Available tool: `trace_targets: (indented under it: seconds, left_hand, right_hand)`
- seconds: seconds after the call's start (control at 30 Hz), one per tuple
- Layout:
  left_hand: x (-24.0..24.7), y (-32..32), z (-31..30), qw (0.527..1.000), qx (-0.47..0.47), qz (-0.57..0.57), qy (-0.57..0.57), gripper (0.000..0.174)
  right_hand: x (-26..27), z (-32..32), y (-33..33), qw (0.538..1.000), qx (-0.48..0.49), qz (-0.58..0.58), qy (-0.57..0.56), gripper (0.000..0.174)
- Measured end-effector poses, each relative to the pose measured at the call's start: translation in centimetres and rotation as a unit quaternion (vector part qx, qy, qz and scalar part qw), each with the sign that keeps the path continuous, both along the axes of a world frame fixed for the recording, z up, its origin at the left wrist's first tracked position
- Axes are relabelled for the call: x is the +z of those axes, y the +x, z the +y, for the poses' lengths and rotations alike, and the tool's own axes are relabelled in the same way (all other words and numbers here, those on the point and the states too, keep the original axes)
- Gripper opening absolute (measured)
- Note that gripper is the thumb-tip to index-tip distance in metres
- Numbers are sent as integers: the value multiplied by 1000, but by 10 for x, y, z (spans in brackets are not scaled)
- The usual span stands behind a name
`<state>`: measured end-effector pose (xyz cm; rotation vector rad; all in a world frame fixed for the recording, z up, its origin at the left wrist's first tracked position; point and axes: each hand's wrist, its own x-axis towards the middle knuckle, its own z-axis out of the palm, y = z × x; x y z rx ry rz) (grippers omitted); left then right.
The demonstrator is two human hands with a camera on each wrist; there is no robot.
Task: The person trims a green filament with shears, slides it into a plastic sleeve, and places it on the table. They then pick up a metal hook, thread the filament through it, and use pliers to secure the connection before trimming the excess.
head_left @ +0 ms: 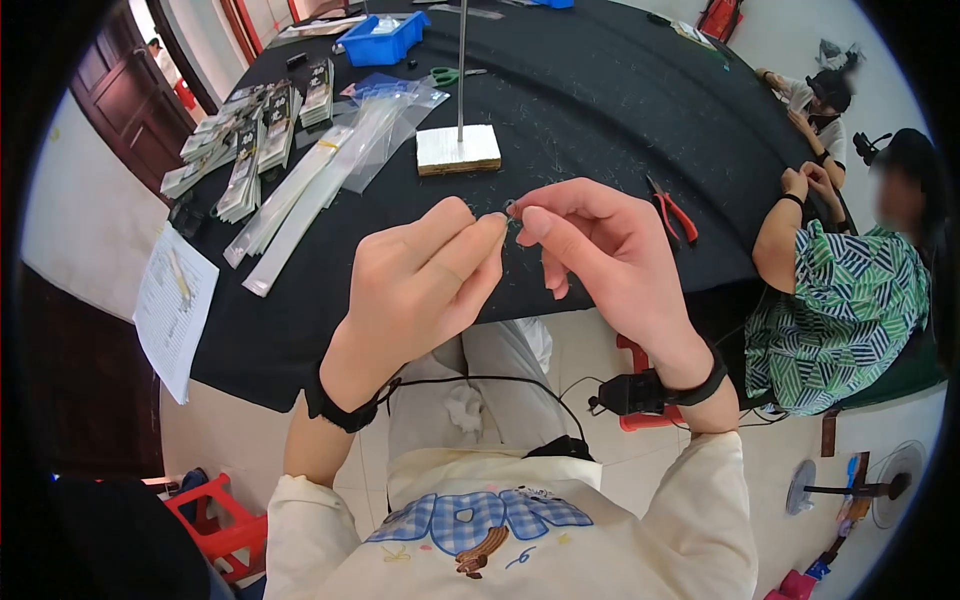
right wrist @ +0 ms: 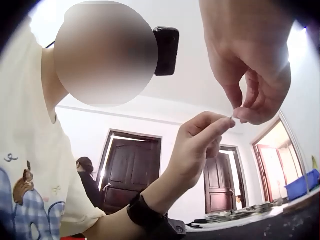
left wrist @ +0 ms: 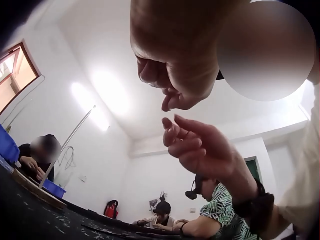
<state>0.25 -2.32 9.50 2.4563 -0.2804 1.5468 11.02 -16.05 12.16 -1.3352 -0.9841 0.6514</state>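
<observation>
Tablecloth [head_left: 600, 110], perhaps thread-littered, below fingers [head_left: 565, 197], white walls [left wrist: 47, 65].

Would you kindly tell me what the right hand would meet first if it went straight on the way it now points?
The right hand would probably meet the left hand first, at its fingertips, though depth is unclear.

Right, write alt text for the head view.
A person's left hand and right hand pinch a tiny indistinct item over a black tablecloth. Beyond stands a thin metal rod on a white-topped block; red-handled pliers lie to the right.
</observation>
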Motion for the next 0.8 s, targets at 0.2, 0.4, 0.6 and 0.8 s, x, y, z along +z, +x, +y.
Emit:
trace_targets:
  seconds: [0.2,0.4,0.6,0.8]
  left_hand:
    - [5,7,1,999,23,7,20,25]
    - [9,10,2,998,55,8,28,23]
    - [18,10,0,991,107,33,72,17]
    - [23,18,7,990,129,43,39,13]
  right_hand:
    - [8,4,-2,999,-35,-15,28,16]
    - [7,12,-1,996,-67,-55,33,14]
    - [0,25,2,965,-145,-204,75,11]
    - [10,38,12,956,-153,-244,60,12]
